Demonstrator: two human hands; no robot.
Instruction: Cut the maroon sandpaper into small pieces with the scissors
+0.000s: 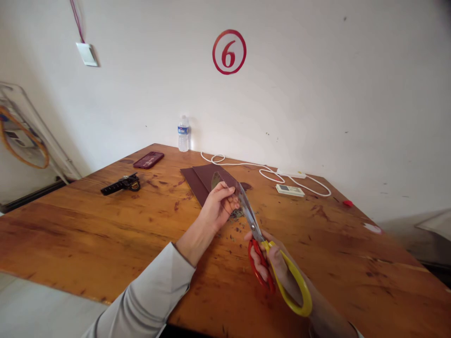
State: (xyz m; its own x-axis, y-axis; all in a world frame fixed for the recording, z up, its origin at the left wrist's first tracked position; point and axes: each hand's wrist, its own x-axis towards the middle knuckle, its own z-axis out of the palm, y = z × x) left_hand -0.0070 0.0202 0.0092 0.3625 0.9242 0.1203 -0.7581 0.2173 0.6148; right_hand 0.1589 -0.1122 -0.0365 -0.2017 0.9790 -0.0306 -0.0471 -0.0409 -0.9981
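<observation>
Left hand (219, 207) has its thumb and fingers pinched together on a thin, dull green leaf-like piece (215, 179), with a pointed bit poking out past the fingers. Right hand (276, 257) is wrapped round a pair of scissors (253, 226), fingers through the red loop and thumb in the yellow one. Loops are spread apart and the blades look slightly parted, angled up towards the left fingertips. Can't honestly tell if the blades touch the piece, it's pretty blurry right there.

All of this is held up over the wooden table (88, 225), about mid-table. Beneath and beyond the left hand lie some dark brown sheets (192, 182), partly overlapping, plus a sprinkle of little green scraps (237, 214) near their edge.

Off to the left there's a black clip-like gadget (118, 185) and a dark red phone (149, 160), with a water bottle (183, 139) at the back by the wall. On the right, a white cable (243, 164) loops along to a white power strip (291, 173), a small remote (290, 190) just in front of it. (Big red circled 6 (229, 52) on the wall, can't miss it.)
</observation>
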